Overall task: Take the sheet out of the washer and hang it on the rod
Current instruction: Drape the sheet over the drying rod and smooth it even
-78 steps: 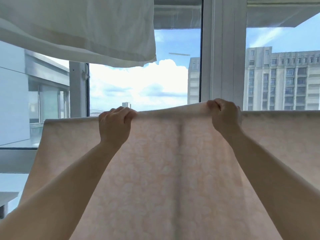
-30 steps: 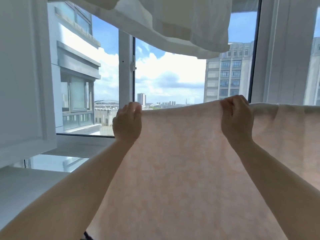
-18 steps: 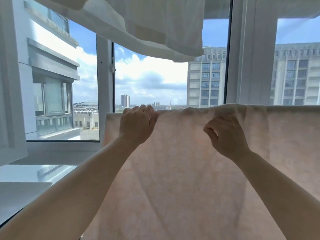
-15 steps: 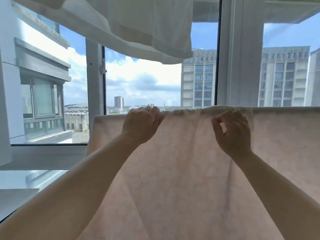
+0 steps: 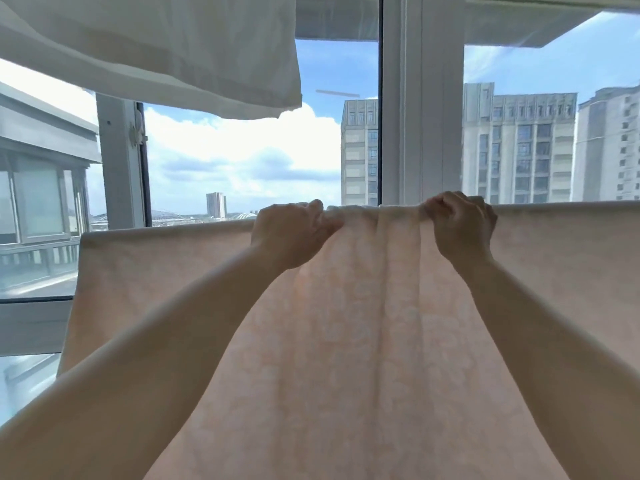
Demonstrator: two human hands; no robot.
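Half a second earlier the right hand (image 5: pixel 462 225) was off the cloth with its fingers loosely curled; its fingers are now curled over the top fold of the sheet (image 5: pixel 363 341) again, and the left hand (image 5: pixel 292 233) has slid closer, so the fabric between the two sets of fingers has bunched into vertical pleats. Both hands therefore grip the sheet. Judged from this, hanging is essentially done and the person is adjusting the spread. The sheet is pale pink with a faint floral pattern, translucent against the window (image 5: pixel 242 161), draped from the fingers downward and extending flat beyond them to either side. The rod itself is hidden under the fold. White laundry (image 5: pixel 156 46) hangs above the left fingers.
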